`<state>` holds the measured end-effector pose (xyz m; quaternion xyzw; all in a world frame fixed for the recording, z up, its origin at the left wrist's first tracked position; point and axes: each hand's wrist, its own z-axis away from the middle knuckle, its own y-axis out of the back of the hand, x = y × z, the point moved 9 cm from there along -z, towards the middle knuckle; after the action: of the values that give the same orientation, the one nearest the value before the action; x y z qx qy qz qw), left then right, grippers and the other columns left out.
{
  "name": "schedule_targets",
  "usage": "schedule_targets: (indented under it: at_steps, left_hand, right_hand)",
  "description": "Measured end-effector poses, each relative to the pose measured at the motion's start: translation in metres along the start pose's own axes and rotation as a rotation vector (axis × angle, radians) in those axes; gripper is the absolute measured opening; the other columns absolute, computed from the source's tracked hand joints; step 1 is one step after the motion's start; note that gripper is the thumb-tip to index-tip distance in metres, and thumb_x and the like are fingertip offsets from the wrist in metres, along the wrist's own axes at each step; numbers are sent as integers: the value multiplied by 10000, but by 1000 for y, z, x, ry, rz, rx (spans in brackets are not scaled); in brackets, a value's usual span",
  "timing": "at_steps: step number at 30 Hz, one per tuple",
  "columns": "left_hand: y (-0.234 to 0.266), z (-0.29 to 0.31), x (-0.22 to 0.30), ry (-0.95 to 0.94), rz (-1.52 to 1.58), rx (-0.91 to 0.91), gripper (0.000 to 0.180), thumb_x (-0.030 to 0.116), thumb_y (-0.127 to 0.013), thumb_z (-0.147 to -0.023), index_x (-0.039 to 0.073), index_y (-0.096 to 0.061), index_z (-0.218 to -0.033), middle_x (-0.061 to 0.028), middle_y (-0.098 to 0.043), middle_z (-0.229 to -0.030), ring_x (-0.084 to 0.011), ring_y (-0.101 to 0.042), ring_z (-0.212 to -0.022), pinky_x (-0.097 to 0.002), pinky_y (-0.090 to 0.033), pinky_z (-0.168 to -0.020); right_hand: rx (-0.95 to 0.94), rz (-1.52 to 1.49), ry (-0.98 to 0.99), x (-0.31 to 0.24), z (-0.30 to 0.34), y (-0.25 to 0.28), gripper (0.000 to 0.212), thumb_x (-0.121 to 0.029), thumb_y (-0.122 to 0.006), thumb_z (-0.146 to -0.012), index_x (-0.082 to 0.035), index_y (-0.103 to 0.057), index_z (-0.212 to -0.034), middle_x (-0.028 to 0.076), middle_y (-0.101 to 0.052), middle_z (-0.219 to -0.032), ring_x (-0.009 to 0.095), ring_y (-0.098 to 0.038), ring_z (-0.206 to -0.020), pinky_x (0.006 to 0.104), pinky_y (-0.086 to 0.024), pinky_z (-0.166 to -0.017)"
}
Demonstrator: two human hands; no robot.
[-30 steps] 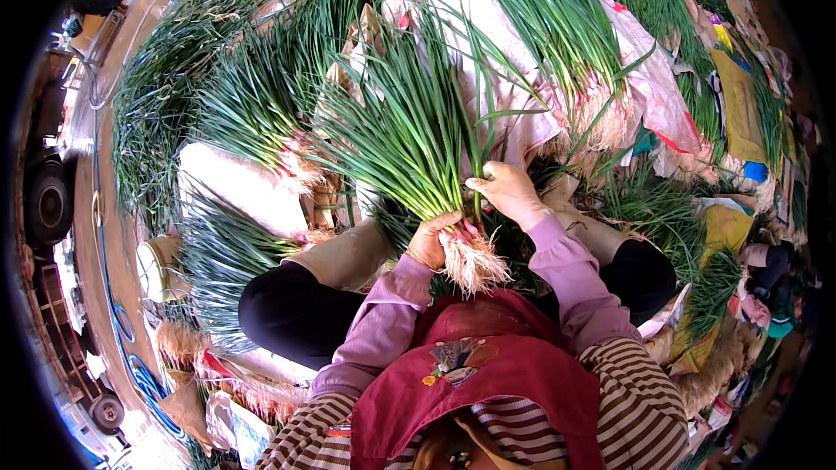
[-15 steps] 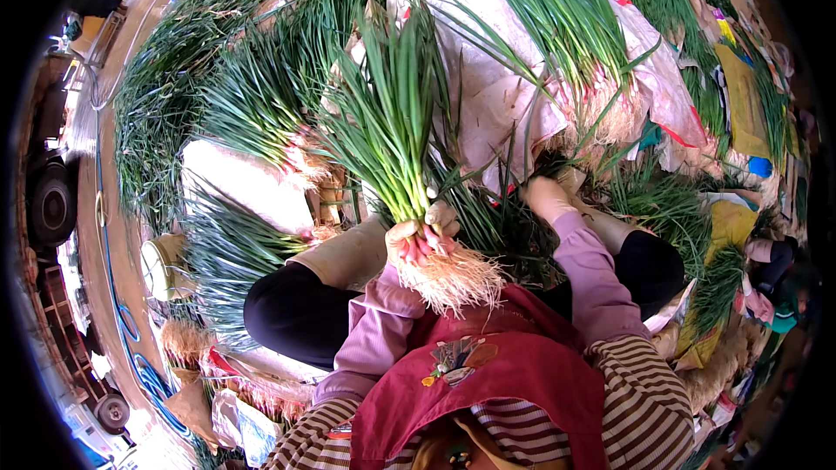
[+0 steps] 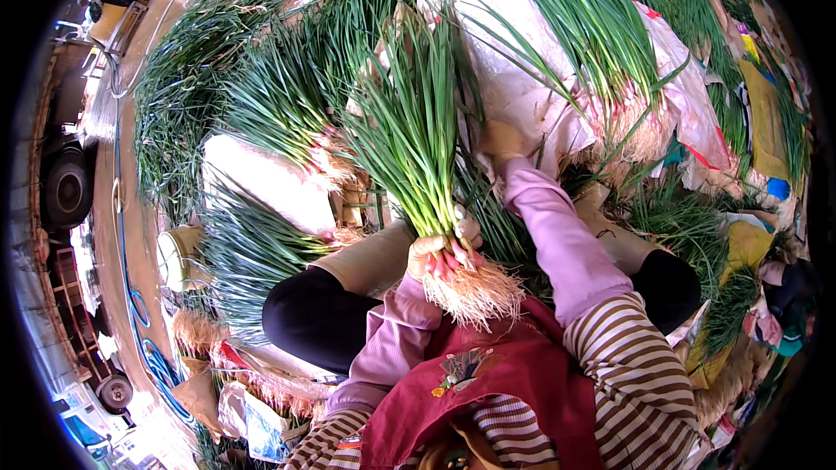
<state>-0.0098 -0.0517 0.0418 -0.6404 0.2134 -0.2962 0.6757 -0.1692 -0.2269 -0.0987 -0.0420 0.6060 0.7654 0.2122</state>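
Observation:
My left hand (image 3: 442, 248) is closed around a bunch of green onions (image 3: 427, 148), just above its pale roots. The bunch stands nearly upright over my lap, with its long leaves pointing away from me. To the right of those leaves is my right hand (image 3: 502, 143), blurred and partly hidden, so its fingers cannot be made out. Dark loose leaves (image 3: 492, 218) hang between the bunch and my right sleeve.
A large bundle of green onions (image 3: 610, 43) rests on a white sack (image 3: 522, 43) ahead. More bundles (image 3: 292, 113) lie at the left, near a pale bucket (image 3: 177, 258). A blue hose (image 3: 122, 235) runs along the floor. At the far right, another person (image 3: 784, 305) is partly visible.
My right hand has moved forward and left, toward the leaves of the held bunch. My left hand still grips the bunch. The whole view has shifted slightly.

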Motion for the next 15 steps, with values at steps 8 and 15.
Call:
schedule_targets:
  at_steps: [8, 15]
  left_hand:
    - [22, -1, -13, 51, -36, 141, 565, 141, -647, -722, 66, -430, -1238, -180, -481, -1282, -215, -516, -829, -378, -472, -742]
    - [74, -7, -62, 342, -103, 439, 266, 99, -623, -782, -68, -581, -985, -162, -641, -713, -247, -624, -577, -360, -553, -642]
  right_hand:
    - [-241, -897, -156, 97, 69, 97, 215, -239, -628, -824, -35, -637, -757, 23, -552, -646, 116, -501, -584, 240, -391, -511]
    - [-283, -775, -40, 33, 158, 82, 155, -165, -557, -893, -30, -610, -837, 56, -607, -765, 123, -534, -651, 264, -461, -575]
